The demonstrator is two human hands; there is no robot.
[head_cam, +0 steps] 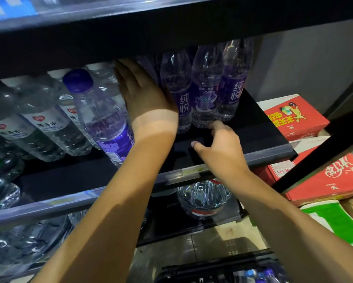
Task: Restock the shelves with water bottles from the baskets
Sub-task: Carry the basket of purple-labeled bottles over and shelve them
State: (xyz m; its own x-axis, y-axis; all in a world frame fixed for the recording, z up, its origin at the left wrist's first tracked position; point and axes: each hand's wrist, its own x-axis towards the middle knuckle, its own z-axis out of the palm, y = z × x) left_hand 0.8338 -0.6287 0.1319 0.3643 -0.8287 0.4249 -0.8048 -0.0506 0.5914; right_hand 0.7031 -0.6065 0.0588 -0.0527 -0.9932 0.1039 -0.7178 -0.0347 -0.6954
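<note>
Head view: left hand (146, 94) is reached into the middle shelf (255, 127), fingers straight and together, lying flat against the left side of the row of purple-label water bottles (232, 88); it grips nothing. Right hand (220, 146) is low at the shelf front, thumb out to the side, fingers loosely bent, one fingertip touching the base of the front purple-label bottle (205, 94), not wrapped round it. A purple-cap bottle (102, 117) stands just left of the left forearm, unheld, appearing tilted. White-cap water bottles (42, 123) fill the shelf's left side. Large water jug (203, 199) sits on the shelf below. Black basket (194, 271) is at bottom edge with more bottles inside, blurred. Red cartons (294, 119) and a green-and-white carton (335, 221) are stacked to the right of the shelving.
</note>
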